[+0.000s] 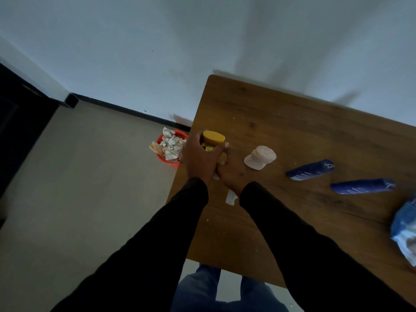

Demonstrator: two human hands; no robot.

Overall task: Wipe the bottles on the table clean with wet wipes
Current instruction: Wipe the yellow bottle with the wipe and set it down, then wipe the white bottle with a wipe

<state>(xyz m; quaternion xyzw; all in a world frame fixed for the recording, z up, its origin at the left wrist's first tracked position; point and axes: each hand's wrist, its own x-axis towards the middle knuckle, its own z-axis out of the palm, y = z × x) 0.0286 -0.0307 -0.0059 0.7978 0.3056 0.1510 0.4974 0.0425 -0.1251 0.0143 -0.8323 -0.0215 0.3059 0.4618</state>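
A yellow-capped bottle (213, 138) stands at the left edge of the wooden table (292, 131). My left hand (200, 158) is wrapped around its neck below the cap. My right hand (231, 174) presses against the lower body of the bottle with a white wet wipe (231, 197) in it; a strip of the wipe hangs out below the wrist. The body of the bottle is mostly hidden by both hands. A pale pink bottle (260, 157) lies to the right. Two blue bottles (310, 170) (362, 186) lie on their sides further right.
A blue and white wipes pack (405, 226) sits at the table's right edge. On the floor left of the table stands a red bin (167, 159) full of crumpled used wipes. A white wall rises behind the table. My knees show below the near edge.
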